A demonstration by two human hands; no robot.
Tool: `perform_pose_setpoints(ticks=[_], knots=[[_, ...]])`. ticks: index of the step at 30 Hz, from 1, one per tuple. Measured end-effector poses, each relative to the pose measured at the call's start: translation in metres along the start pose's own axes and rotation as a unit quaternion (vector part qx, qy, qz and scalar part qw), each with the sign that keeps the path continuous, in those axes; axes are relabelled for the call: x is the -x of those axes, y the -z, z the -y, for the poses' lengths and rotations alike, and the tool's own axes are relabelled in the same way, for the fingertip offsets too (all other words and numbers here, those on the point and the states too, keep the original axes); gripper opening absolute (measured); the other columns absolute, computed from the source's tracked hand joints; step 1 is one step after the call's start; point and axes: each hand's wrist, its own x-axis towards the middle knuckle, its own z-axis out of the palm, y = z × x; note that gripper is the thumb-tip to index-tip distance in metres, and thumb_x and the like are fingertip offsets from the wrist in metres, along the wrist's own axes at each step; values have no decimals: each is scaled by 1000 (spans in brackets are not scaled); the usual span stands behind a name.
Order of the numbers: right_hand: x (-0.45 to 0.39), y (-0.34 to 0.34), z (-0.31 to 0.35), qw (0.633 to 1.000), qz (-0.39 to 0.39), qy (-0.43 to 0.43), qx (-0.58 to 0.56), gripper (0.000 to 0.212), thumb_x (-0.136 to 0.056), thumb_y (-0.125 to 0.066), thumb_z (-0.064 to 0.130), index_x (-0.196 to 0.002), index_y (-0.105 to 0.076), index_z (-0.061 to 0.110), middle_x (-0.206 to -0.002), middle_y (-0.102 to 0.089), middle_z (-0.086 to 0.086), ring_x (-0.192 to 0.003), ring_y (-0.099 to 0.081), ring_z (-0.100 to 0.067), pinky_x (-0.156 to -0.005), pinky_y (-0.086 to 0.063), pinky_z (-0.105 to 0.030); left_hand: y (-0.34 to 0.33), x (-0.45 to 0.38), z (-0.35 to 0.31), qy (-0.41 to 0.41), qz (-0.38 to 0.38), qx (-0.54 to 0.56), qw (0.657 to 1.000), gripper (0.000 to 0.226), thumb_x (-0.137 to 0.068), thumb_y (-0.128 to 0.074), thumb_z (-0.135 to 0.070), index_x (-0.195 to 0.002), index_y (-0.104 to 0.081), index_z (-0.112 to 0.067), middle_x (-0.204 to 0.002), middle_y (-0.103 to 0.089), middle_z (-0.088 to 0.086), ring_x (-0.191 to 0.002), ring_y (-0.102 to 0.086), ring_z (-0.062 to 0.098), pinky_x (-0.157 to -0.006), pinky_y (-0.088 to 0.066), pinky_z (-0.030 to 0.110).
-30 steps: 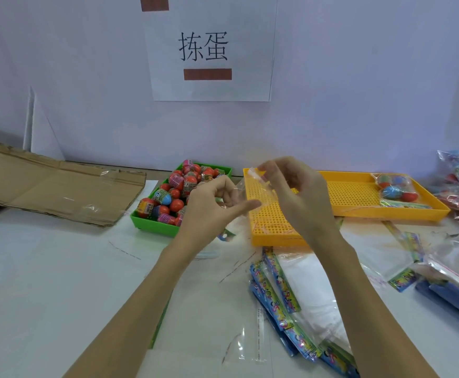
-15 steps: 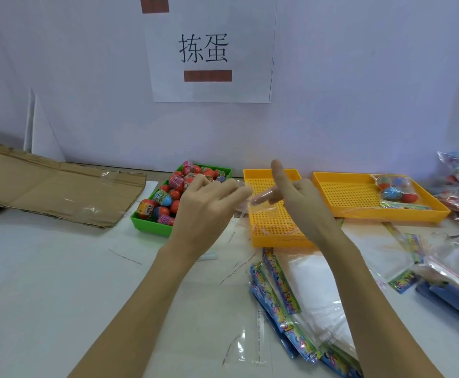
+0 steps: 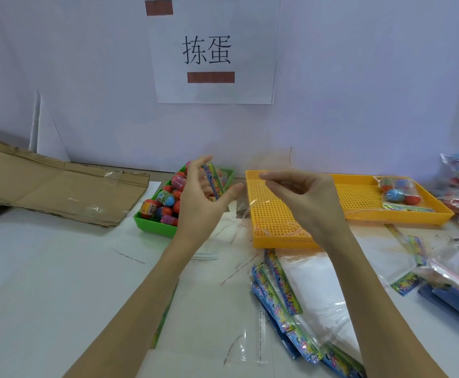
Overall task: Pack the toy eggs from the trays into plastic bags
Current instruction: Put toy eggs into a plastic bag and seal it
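Two hands are up over the table now, and they are wider apart than half a second ago, when they were almost touching each other. My left hand (image 3: 201, 197) holds one plastic bag (image 3: 261, 208) by its coloured header strip (image 3: 212, 180); the strip stands between my thumb and my curled fingers, in front of the green tray (image 3: 154, 225). My right hand (image 3: 304, 197) pinches the thin clear film of the same bag between thumb and forefinger, above the near yellow tray (image 3: 274, 238). The film is hard to see, so I cannot tell exactly where its edge goes.

I think this pulling apart means the mouth of the bag is opening, so the bag is nearly ready to take eggs. No egg is in it yet. The toy eggs (image 3: 168, 199) lie in a heap in the green tray, just behind my left hand. One packed bag (image 3: 397, 190) rests in the far right corner of the far yellow tray (image 3: 413, 214). More empty bags (image 3: 291, 304) lie flat in a pile on the near side of the table, below my right arm. Next, I judge, one hand must let go and reach for an egg.
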Motion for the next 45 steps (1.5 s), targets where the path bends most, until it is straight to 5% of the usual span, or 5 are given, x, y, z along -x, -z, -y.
perform_pose_setpoints(ticks=[3,11,26,37,45], knots=[[1,3,2,997,44,-32,-50,25,-93,-76,16,-118,-76,20,-100,-80,4,-98,-76,-11,-87,-60,-23,5,-3,-2,34,32,146,988,52,-85,-84,-22,-129,-58,-18,-106,-79,5,-94,-78,22,-77,-61,25],[-2,9,-1,878,133,-283,-363,37,-90,-78,35,-109,-79,3,-121,-74,-18,-115,-72,-28,-84,-61,-26,6,-1,-4,-56,84,36,994,19,-87,-85,-27,-100,-73,-20,-81,-74,-5,-61,-66,9,-62,-53,18],[-2,9,2,840,195,-250,-441,27,-97,-66,10,-119,-74,-3,-135,-66,-21,-128,-64,-29,-91,-58,-25,6,0,-9,49,77,199,976,28,-84,-80,-23,-106,-77,-6,-99,-79,17,-89,-73,28,-82,-60,32],[-2,4,-2,895,212,-221,-326,35,-102,-63,28,-121,-73,1,-130,-70,-16,-127,-65,-24,-105,-51,-26,7,-1,-7,36,72,124,989,10,-83,-84,-29,-77,-80,-35,-74,-75,-5,-69,-66,7,-71,-55,19],[-1,7,4,923,219,-186,-257,37,-102,-60,28,-132,-69,9,-143,-58,-26,-135,-58,-31,-121,-38,-44,6,-2,-7,54,26,126,990,20,-83,-83,-31,-93,-79,-14,-83,-78,1,-75,-68,5,-72,-53,17]])
